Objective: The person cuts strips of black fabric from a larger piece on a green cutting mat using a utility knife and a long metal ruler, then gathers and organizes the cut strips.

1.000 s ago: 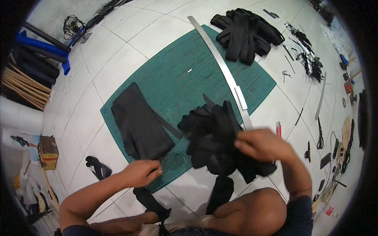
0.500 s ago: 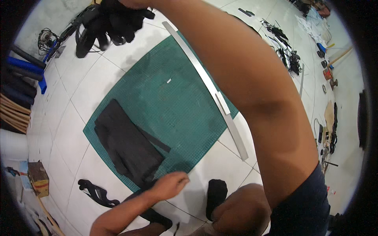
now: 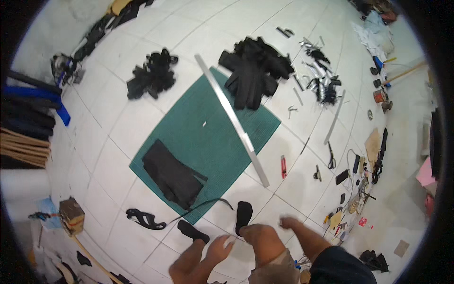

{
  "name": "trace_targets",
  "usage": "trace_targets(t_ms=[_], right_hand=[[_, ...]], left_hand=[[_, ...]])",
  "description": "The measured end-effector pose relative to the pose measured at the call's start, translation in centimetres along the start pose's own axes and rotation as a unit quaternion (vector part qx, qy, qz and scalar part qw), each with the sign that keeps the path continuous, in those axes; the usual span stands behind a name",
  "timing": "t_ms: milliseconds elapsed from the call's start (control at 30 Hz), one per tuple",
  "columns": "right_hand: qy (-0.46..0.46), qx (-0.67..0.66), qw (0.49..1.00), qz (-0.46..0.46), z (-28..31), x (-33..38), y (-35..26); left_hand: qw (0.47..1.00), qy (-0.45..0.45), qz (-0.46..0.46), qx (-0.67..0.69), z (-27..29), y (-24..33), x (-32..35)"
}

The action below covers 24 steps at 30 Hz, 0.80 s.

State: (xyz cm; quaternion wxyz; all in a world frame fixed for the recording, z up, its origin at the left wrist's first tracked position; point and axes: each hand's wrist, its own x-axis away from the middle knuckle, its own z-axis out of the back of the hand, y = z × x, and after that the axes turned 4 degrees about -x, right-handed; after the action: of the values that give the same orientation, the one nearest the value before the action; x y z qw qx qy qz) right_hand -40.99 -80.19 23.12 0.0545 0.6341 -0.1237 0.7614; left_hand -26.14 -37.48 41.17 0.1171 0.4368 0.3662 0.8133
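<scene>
My left hand [image 3: 219, 248] hovers beside my left knee, thumb and fingers apart, with nothing seen in it. Out to the right of my other knee is my right hand [image 3: 289, 222], blurred, its fingers hard to read. Ahead of my feet lies a green mat [image 3: 198, 142]. A stack of folded black fabric [image 3: 170, 173] rests on its near left part. A long silver metal straightedge [image 3: 231, 116] crosses the mat's right side. Two heaps of black fabric strips stand beyond: a smaller heap [image 3: 153, 75] on the left, a larger heap [image 3: 255, 71] overlapping the mat's far corner.
A red utility knife [image 3: 283, 166], black scissors [image 3: 331, 156] and a phone [image 3: 342, 177] lie on the tiles to the right. Scraps [image 3: 324, 85] are strewn far right. A black strap [image 3: 144, 218] lies by my left foot. A cardboard box [image 3: 72, 215] stands left.
My right arm has drawn back from far ahead to beside my knee, leaving the smaller black heap on the floor. My left hand has moved back from the mat's near edge. The view has shifted.
</scene>
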Motion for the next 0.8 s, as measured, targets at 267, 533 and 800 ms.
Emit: trace_targets(t_ms=[267, 533, 800], right_hand=[[-0.029, -0.362, 0.932, 0.011, -8.9, 30.6, -6.6], [0.142, -0.587, 0.792, -0.087, -12.7, 38.3, -4.0], [0.157, -0.626, 0.762, -0.053, -15.5, 38.3, 5.1]], left_hand=[[0.975, 0.045, 0.216, -0.001, 6.7, 6.0, 22.4], [0.964, -0.009, -0.05, -0.262, 10.2, 5.8, 18.3], [0.99, -0.002, 0.093, -0.103, 7.1, 22.3, 7.5]])
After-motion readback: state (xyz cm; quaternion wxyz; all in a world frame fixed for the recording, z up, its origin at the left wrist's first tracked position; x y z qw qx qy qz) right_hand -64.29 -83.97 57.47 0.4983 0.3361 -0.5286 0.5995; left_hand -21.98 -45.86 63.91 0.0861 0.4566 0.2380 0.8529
